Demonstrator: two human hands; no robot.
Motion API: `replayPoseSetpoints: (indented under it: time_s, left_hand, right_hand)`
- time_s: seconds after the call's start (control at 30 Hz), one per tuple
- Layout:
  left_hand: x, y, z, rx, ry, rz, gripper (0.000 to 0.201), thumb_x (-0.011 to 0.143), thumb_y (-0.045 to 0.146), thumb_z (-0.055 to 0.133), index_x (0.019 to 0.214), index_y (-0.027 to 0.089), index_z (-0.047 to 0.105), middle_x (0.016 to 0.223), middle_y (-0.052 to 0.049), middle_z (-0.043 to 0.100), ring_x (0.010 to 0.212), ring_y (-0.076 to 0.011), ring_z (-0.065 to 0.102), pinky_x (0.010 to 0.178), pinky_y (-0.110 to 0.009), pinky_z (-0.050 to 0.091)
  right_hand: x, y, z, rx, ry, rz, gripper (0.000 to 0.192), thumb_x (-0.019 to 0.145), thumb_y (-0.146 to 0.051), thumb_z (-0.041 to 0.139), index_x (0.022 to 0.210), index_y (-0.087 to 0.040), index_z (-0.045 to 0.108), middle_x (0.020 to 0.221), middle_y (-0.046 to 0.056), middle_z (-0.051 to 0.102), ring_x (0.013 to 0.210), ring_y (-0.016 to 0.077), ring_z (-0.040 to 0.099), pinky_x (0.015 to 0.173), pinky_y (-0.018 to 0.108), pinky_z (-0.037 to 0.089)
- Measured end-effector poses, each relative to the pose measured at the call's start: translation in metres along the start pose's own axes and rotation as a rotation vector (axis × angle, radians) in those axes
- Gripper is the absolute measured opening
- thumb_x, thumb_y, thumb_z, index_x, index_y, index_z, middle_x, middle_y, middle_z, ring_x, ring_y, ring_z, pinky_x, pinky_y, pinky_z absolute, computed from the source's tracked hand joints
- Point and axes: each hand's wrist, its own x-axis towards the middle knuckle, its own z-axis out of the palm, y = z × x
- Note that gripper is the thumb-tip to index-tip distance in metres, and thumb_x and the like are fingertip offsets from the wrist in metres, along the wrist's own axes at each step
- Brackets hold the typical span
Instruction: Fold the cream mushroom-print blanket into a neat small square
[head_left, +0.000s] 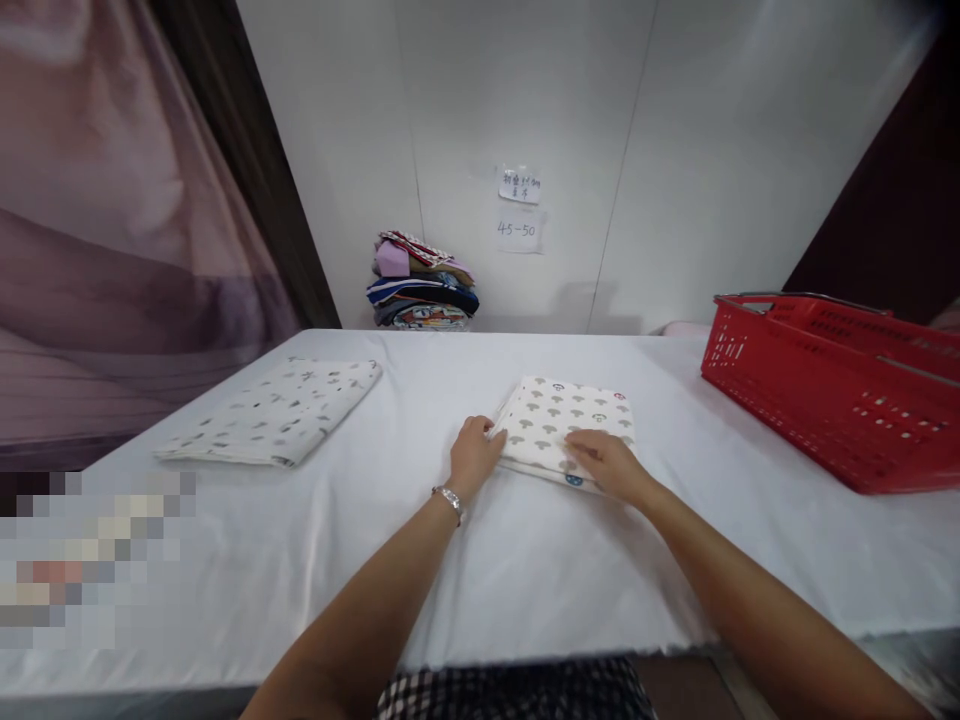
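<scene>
A folded white cloth (551,415) printed with grey mushroom shapes and a few coloured ones lies on the table before me. At its left edge is my left hand (474,460), wearing a bracelet; the thumb rests on top and the fingers close around the layered edge, partly hidden. My right hand (611,465) lies over the cloth's front right part, fingers stretched out and pressing on the top layer. Another folded white cloth (274,410), with small grey and dark marks, lies flat farther left.
A white sheet covers the table (390,560). The red plastic basket (817,390) stands at the right. Beyond the table's back edge rises a pile of folded fabrics (424,285). Paper notes (519,230) hang on the wall, and a pinkish curtain (127,250) hangs at left.
</scene>
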Motion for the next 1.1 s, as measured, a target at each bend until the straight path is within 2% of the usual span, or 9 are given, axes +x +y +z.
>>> replayPoseSetpoints:
  time_s: [0.1, 0.3, 0.5, 0.7, 0.8, 0.9, 1.0, 1.1]
  left_hand:
    - [0.001, -0.002, 0.002, 0.004, 0.046, 0.049, 0.021, 0.080, 0.039, 0.053, 0.092, 0.022, 0.052, 0.101, -0.002, 0.056, 0.081, -0.0145, 0.054, 0.065, -0.026, 0.040]
    - [0.009, -0.004, 0.005, 0.011, 0.005, 0.039, 0.020, 0.079, 0.040, 0.054, 0.074, 0.021, 0.051, 0.088, -0.001, 0.054, 0.077, -0.0140, 0.053, 0.065, -0.026, 0.039]
    - [0.018, 0.001, 0.011, -0.026, -0.011, 0.052, 0.025, 0.078, 0.039, 0.054, 0.065, 0.020, 0.046, 0.082, -0.001, 0.051, 0.075, -0.0146, 0.051, 0.064, -0.027, 0.038]
    - [0.020, 0.000, 0.009, -0.061, -0.053, -0.051, 0.026, 0.081, 0.031, 0.046, 0.058, 0.020, 0.040, 0.076, 0.000, 0.051, 0.063, -0.0118, 0.047, 0.060, -0.026, 0.036]
    - [0.018, 0.001, 0.008, -0.010, -0.071, -0.073, 0.024, 0.080, 0.028, 0.046, 0.059, 0.020, 0.040, 0.073, 0.000, 0.051, 0.062, -0.0121, 0.046, 0.058, -0.027, 0.034]
    - [0.017, 0.000, 0.009, 0.015, -0.057, -0.065, 0.024, 0.080, 0.029, 0.045, 0.059, 0.020, 0.039, 0.072, 0.000, 0.050, 0.062, -0.0122, 0.046, 0.057, -0.026, 0.034]
    - [0.016, -0.001, 0.010, 0.024, -0.012, -0.013, 0.024, 0.081, 0.030, 0.045, 0.060, 0.020, 0.039, 0.071, 0.001, 0.050, 0.065, -0.0127, 0.047, 0.057, -0.026, 0.034]
    - [0.016, -0.001, 0.010, 0.023, 0.029, 0.015, 0.021, 0.079, 0.032, 0.048, 0.062, 0.021, 0.042, 0.073, 0.001, 0.053, 0.069, -0.0136, 0.050, 0.060, -0.025, 0.036]
  right_hand:
    - [0.003, -0.017, 0.010, -0.113, -0.084, -0.123, 0.027, 0.088, -0.026, 0.041, 0.094, -0.023, 0.067, 0.095, 0.003, 0.067, 0.090, 0.0182, 0.059, 0.081, 0.033, 0.046]
    - [-0.002, -0.018, 0.031, -0.327, -0.013, -0.212, 0.029, 0.090, -0.025, 0.039, 0.110, -0.024, 0.060, 0.114, 0.005, 0.060, 0.108, 0.0199, 0.051, 0.092, 0.039, 0.039]
    - [-0.005, -0.016, 0.035, -0.348, -0.007, -0.233, 0.032, 0.091, -0.025, 0.038, 0.116, -0.024, 0.058, 0.117, 0.007, 0.058, 0.110, 0.0210, 0.051, 0.093, 0.043, 0.039]
    - [-0.005, -0.018, 0.031, -0.309, -0.039, -0.228, 0.034, 0.090, -0.027, 0.038, 0.120, -0.025, 0.055, 0.122, 0.006, 0.056, 0.113, 0.0213, 0.049, 0.095, 0.043, 0.039]
    - [-0.008, -0.020, 0.026, -0.281, -0.041, -0.195, 0.032, 0.090, -0.028, 0.039, 0.115, -0.025, 0.058, 0.121, 0.005, 0.058, 0.111, 0.0215, 0.051, 0.093, 0.041, 0.040]
    - [-0.010, -0.014, 0.018, -0.234, -0.002, -0.119, 0.030, 0.090, -0.031, 0.039, 0.106, -0.026, 0.063, 0.111, 0.004, 0.063, 0.102, 0.0217, 0.057, 0.085, 0.037, 0.045]
    - [-0.010, 0.003, 0.004, -0.205, 0.119, 0.044, 0.032, 0.089, -0.036, 0.039, 0.105, -0.025, 0.064, 0.106, 0.003, 0.066, 0.097, 0.0217, 0.059, 0.081, 0.035, 0.047]
    - [-0.008, 0.028, -0.011, -0.236, 0.275, 0.211, 0.034, 0.086, -0.038, 0.041, 0.107, -0.024, 0.063, 0.111, 0.004, 0.064, 0.101, 0.0217, 0.058, 0.087, 0.036, 0.045]
